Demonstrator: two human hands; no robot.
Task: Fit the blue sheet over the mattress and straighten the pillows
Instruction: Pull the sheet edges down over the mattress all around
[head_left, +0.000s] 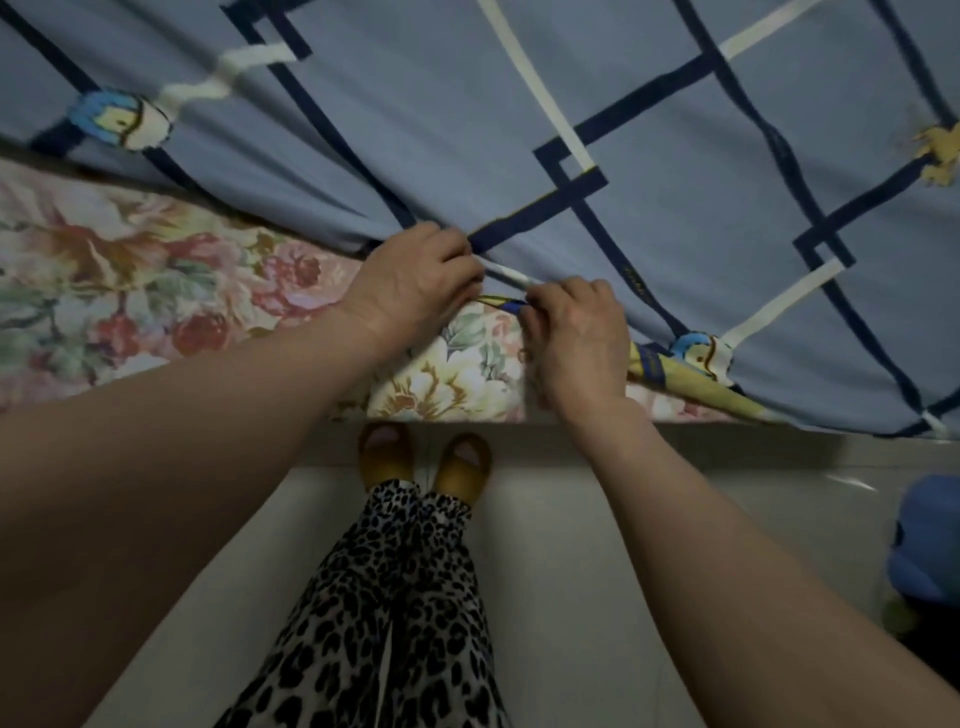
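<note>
The blue sheet, patterned with dark blue and white bands and small cartoon figures, covers the upper part of the view. Under it lies the floral mattress, bare along its near edge. My left hand grips the sheet's near hem, fingers curled into the cloth. My right hand pinches the same hem a little to the right, where a yellow underside of the sheet folds out. No pillows are in view.
I stand on a pale tiled floor right at the mattress edge, with leopard-print trousers and brown slippers below my hands. A blue object sits on the floor at the right edge.
</note>
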